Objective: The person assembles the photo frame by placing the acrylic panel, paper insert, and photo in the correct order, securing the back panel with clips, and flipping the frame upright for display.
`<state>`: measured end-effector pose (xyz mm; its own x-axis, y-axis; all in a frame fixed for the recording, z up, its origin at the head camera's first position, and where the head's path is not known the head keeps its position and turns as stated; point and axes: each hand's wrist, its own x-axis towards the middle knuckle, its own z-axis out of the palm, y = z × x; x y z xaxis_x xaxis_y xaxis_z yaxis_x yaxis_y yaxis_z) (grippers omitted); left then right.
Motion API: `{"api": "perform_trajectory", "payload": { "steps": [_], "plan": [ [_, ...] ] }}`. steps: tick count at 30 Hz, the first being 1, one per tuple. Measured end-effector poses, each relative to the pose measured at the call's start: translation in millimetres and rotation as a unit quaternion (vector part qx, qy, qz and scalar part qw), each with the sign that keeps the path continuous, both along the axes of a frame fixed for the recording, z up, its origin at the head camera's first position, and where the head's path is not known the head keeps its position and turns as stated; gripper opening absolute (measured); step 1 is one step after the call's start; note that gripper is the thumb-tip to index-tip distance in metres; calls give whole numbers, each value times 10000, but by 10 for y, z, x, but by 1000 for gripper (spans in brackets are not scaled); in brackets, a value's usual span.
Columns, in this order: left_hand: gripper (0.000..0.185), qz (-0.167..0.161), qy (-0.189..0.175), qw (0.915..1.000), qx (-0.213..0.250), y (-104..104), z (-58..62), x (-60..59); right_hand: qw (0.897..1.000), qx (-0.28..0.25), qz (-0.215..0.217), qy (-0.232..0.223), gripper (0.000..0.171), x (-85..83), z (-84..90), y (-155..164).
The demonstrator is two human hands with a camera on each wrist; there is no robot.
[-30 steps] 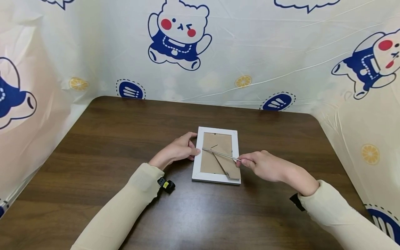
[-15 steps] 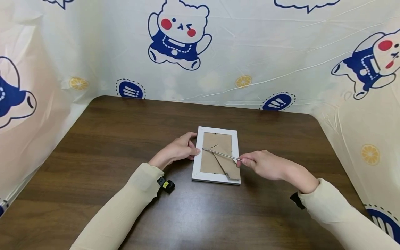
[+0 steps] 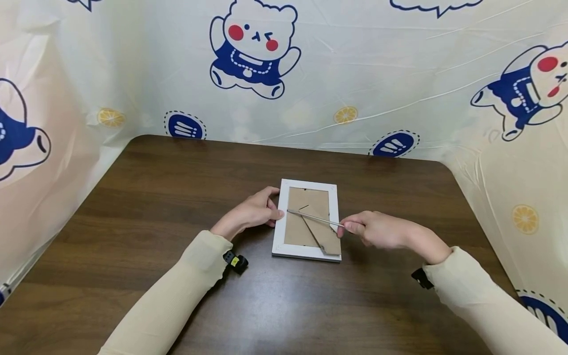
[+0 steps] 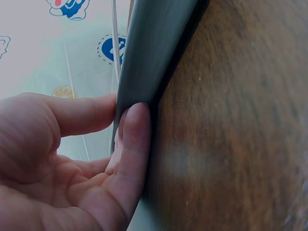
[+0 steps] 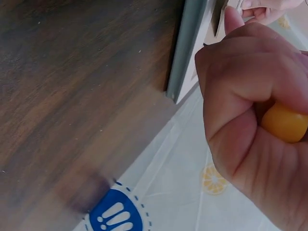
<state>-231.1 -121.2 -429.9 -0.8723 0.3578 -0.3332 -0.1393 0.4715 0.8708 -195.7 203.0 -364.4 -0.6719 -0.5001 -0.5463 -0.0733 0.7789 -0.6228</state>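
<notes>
A white picture frame [image 3: 279,236] lies face down on the table, its brown backing board [image 3: 295,232] showing. The easel leg [image 3: 327,240] slants across the board's lower right. My left hand [image 3: 253,211] pinches the frame's left edge, thumb on the rim and fingers at the side, as the left wrist view shows along the frame's side [image 4: 151,53]. From the right, my right hand [image 3: 377,229] grips a screwdriver, its thin metal shaft [image 3: 316,218] lying over the board with the tip at the left inner rim. Its orange handle [image 5: 285,124] is mostly hidden in the palm.
The dark wooden table [image 3: 177,197] has rounded far corners. A pale curtain [image 3: 319,64] printed with bears and orange slices hangs behind it and on both sides. A black strap device [image 3: 236,262] sits at the left cuff, another black device [image 3: 421,278] at the right.
My right hand and wrist have risen slightly and turned a little, while the screwdriver's tip stays at the left inner rim. The left hand and picture frame hold their places.
</notes>
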Motion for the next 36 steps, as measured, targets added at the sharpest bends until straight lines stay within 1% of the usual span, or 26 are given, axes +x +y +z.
{"api": "perform_trajectory", "payload": {
  "steps": [4,7,13,17,28,33,36],
  "plan": [
    [73,19,24,10000,-7,0,3,-15,9979,-171,-176,-602,34,-52,-6,28],
    [74,31,18,10000,-35,6,10,-24,9949,-317,-213,-937,37,-87,-7,50],
    [75,21,-19,10000,-51,28,33,-29,9915,-396,-295,-1203,38,-113,-23,84],
    [75,40,-28,10000,-84,36,44,-25,9903,-443,-304,-1280,39,-116,-43,95],
    [74,50,-41,9999,-140,16,30,3,9911,-370,-382,-1217,38,-100,-90,83],
    [74,51,-27,9999,-133,16,35,9,9936,-297,-294,-1049,38,-96,-52,75],
    [74,54,-43,9998,-159,16,34,11,9962,-182,-232,-815,35,-99,-32,68]
  ]
}}
